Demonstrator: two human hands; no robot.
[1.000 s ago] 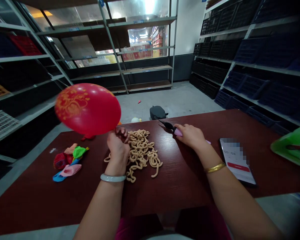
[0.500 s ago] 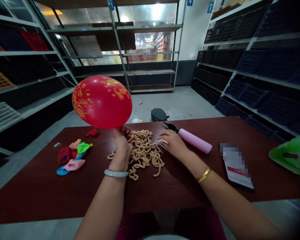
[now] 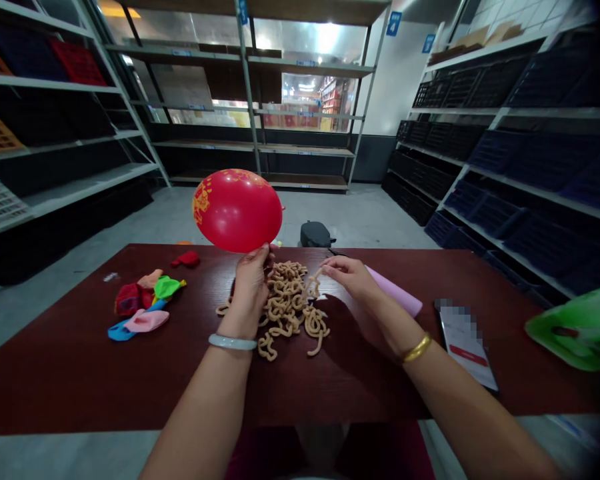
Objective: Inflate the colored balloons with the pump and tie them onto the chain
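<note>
Balloon [image 3: 237,210] (red, inflated) in left fingers [image 3: 257,257].

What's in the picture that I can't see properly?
All in the head view:
- Red balloon: its neck, hidden by the left hand.
- Pink cylinder: its far end, mostly hidden by the right hand.
- Phone: upper screen, blurred by blocky squares.
- Green thing: its right side, cut off by the picture's edge.

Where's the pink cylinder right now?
In the head view, the pink cylinder lies on the table right of centre, partly hidden by the right hand and left of the phone.
</note>
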